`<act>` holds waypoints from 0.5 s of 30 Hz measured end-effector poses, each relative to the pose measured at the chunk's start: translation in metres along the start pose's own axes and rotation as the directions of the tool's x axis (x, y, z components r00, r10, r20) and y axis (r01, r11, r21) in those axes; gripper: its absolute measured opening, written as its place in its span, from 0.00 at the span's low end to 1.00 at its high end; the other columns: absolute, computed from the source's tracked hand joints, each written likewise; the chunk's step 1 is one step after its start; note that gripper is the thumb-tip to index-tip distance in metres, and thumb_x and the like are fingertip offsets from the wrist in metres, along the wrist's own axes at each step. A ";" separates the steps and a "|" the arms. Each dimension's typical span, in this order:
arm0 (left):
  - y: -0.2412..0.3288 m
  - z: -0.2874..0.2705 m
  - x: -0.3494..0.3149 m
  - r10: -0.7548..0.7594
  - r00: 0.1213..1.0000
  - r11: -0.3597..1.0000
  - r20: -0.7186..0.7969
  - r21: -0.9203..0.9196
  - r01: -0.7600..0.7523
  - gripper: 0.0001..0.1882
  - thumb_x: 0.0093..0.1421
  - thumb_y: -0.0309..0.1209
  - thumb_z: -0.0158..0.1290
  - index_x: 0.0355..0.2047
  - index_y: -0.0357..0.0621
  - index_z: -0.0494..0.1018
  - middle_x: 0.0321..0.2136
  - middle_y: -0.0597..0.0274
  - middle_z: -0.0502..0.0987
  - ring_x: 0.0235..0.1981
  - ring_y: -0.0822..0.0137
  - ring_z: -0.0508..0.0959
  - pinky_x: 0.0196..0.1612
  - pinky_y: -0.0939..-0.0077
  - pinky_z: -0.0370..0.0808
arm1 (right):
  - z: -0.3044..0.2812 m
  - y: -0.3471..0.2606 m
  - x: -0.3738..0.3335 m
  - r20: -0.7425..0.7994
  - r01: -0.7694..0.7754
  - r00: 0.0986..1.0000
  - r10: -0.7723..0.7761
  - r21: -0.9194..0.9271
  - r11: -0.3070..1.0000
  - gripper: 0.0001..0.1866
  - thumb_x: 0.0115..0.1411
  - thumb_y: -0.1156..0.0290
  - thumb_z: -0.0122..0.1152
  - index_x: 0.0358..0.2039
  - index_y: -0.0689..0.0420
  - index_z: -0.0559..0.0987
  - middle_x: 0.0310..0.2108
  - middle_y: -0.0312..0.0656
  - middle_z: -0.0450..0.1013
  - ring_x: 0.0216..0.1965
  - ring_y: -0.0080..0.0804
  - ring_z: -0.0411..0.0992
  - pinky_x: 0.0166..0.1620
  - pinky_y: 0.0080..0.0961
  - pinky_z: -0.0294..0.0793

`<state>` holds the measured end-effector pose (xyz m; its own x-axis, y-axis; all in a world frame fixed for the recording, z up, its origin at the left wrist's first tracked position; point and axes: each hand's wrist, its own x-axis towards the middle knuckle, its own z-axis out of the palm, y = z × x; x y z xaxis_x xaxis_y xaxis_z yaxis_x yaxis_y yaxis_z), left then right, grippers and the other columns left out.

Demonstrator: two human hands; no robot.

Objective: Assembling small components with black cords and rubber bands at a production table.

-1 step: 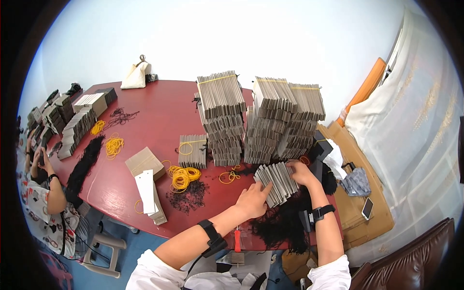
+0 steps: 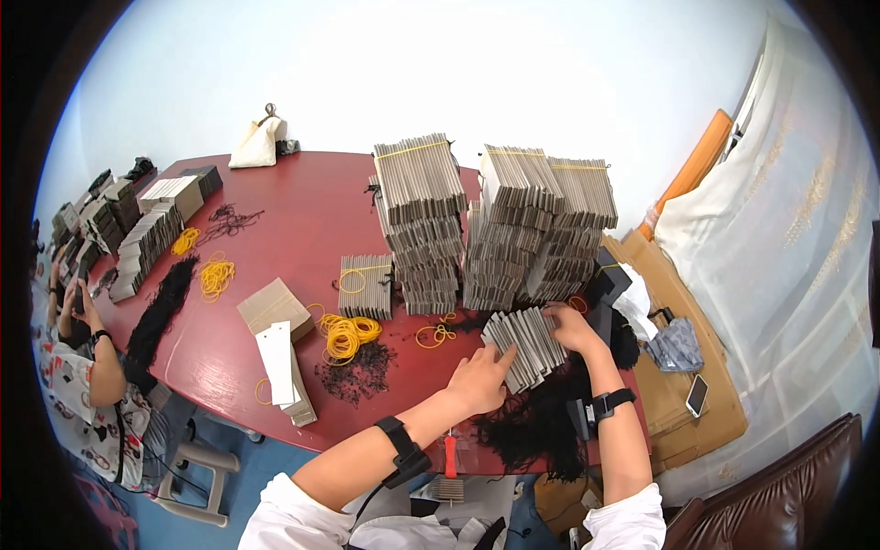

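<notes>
Just in front of me a loose row of thin grey card tags (image 2: 524, 349) stands on edge, fanned a little, on the red table (image 2: 302, 211). My left hand (image 2: 479, 379) grips its near left side, index finger and thumb against the tags. At its far right end my right hand (image 2: 570, 328) has its fingers curled over the edge; some fingertips are hidden. Black strings (image 2: 536, 426) lie in a heap beside and below the row. A red-handled tool (image 2: 450, 456) lies at the table's front edge.
Tall stacks of banded grey tags (image 2: 420, 220) rise behind my hands, with a smaller bundle (image 2: 365, 289) beside them. Yellow rubber bands (image 2: 348, 339), black scraps (image 2: 356, 374) and white tags (image 2: 278, 365) lie to the left. Farther left sits another person (image 2: 96, 367). A phone (image 2: 697, 395) rests on cardboard at right.
</notes>
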<state>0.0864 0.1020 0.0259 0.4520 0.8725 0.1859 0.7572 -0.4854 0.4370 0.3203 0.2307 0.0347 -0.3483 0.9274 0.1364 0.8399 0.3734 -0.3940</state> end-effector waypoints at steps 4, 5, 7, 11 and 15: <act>0.000 0.000 0.000 -0.013 0.999 1.000 0.030 0.010 0.013 0.40 0.50 0.31 0.54 0.64 0.45 0.53 0.45 0.48 0.65 0.51 0.50 0.68 0.50 0.55 0.68 | -0.002 -0.005 -0.004 -0.072 0.004 0.997 0.000 0.049 0.999 0.20 0.42 0.80 0.57 0.40 0.64 0.77 0.46 0.55 0.72 0.51 0.51 0.69 0.53 0.36 0.68; 0.000 0.000 0.001 -0.008 1.000 1.000 0.024 0.004 0.008 0.40 0.50 0.31 0.54 0.64 0.45 0.53 0.45 0.48 0.65 0.51 0.50 0.68 0.50 0.55 0.68 | -0.003 -0.006 -0.005 -0.082 0.000 0.997 0.004 0.051 0.999 0.19 0.42 0.80 0.57 0.39 0.64 0.77 0.39 0.53 0.73 0.44 0.48 0.71 0.47 0.35 0.70; 0.000 0.000 0.001 -0.008 1.000 1.000 0.029 0.012 0.008 0.40 0.50 0.31 0.54 0.64 0.45 0.52 0.45 0.48 0.65 0.51 0.51 0.68 0.50 0.55 0.69 | -0.004 -0.008 -0.005 -0.091 -0.003 0.996 0.008 0.052 0.999 0.18 0.42 0.80 0.58 0.38 0.64 0.77 0.33 0.52 0.74 0.37 0.45 0.74 0.41 0.34 0.72; -0.002 0.001 0.000 0.008 1.000 1.000 0.006 0.003 -0.008 0.40 0.50 0.31 0.54 0.64 0.45 0.52 0.44 0.48 0.64 0.50 0.51 0.68 0.49 0.55 0.69 | -0.003 -0.004 -0.004 -0.128 0.073 0.989 -0.072 0.005 0.997 0.17 0.43 0.79 0.58 0.38 0.65 0.76 0.32 0.51 0.74 0.35 0.47 0.74 0.41 0.35 0.72; 0.000 0.003 -0.001 0.010 1.000 1.000 -0.015 0.004 -0.010 0.40 0.51 0.30 0.54 0.64 0.44 0.52 0.43 0.48 0.65 0.49 0.50 0.68 0.48 0.55 0.69 | -0.002 -0.002 -0.004 -0.085 0.099 0.990 -0.110 -0.126 0.987 0.20 0.46 0.79 0.56 0.43 0.65 0.76 0.46 0.54 0.72 0.45 0.47 0.73 0.49 0.33 0.72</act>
<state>0.0870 0.1006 0.0234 0.4523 0.8683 0.2037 0.7546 -0.4943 0.4316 0.3208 0.2262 0.0365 -0.4021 0.8790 0.2562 0.8469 0.4634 -0.2607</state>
